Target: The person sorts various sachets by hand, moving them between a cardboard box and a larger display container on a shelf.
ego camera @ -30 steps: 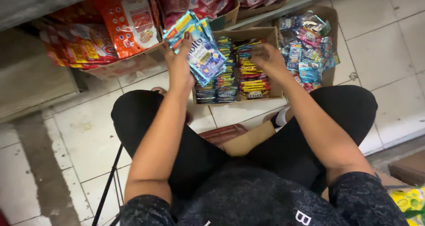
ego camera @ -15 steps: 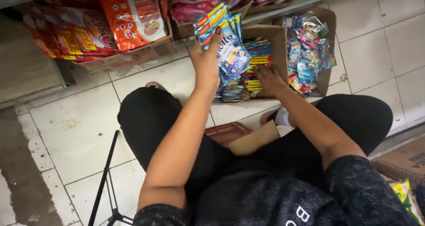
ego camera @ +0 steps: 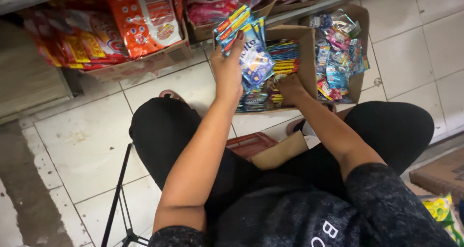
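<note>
White tiled floor, low shop shelf ahead. Left hand (ego camera: 227, 75) grips a fanned stack of blue sachets (ego camera: 251, 49) above the cardboard box (ego camera: 305, 58). Light, floppy, slick film; pinch mid-stack. Right hand (ego camera: 290, 88) is down in the box; grip unclear.

The person squats on the white tiled floor (ego camera: 87, 145), knees wide in black trousers. The left hand (ego camera: 227, 73) is raised, its fingers (ego camera: 238, 43) clasping a fanned bunch of blue sachets (ego camera: 251, 49) above an open cardboard box (ego camera: 305, 58). The right hand (ego camera: 290, 88) reaches down into that box among stacked packets (ego camera: 285, 56). Just right stands a second box (ego camera: 360, 53) of mixed sachets; far left, a carton of orange packs (ego camera: 140, 20)
</note>
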